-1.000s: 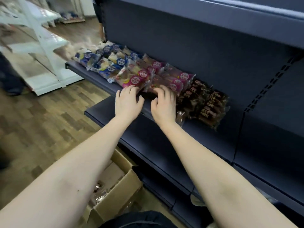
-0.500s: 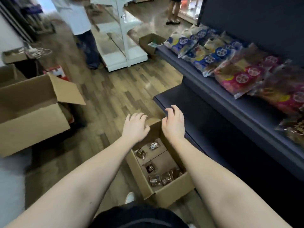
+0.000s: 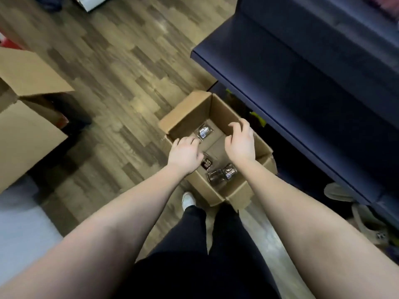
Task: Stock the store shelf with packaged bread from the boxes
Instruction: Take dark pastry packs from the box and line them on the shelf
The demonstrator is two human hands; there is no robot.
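The right hand's fingers [image 3: 238,127] are spread and loosely curled like a claw, closing on nothing. The right hand [image 3: 239,143] hovers over the right side of the open cardboard box [image 3: 190,117], palm down, its bare forearm running back toward the lower right.

The left hand's fingers [image 3: 190,140] bend downward inside the box's left wall. Their tips are blurred, so whether they grip anything cannot be told. The left hand [image 3: 185,153] is palm down too, wrist over the box's near-left edge.

The packaged bread lies on the box's floor:
- one shiny packet [image 3: 204,131] in the far-left corner, just beside the left fingertips
- a dark-labelled packet [image 3: 207,165] partly under the left hand
- two more packets [image 3: 222,174] against the near wall, between the two wrists

The box stands on the wooden floor [image 3: 129,72], just beside the dark blue shelf [image 3: 302,93]. A larger cardboard box [image 3: 26,126] sits well apart at the left. Black trousers [image 3: 194,266] and a white shoe [image 3: 187,199] show below — the shoe near the box's near corner.
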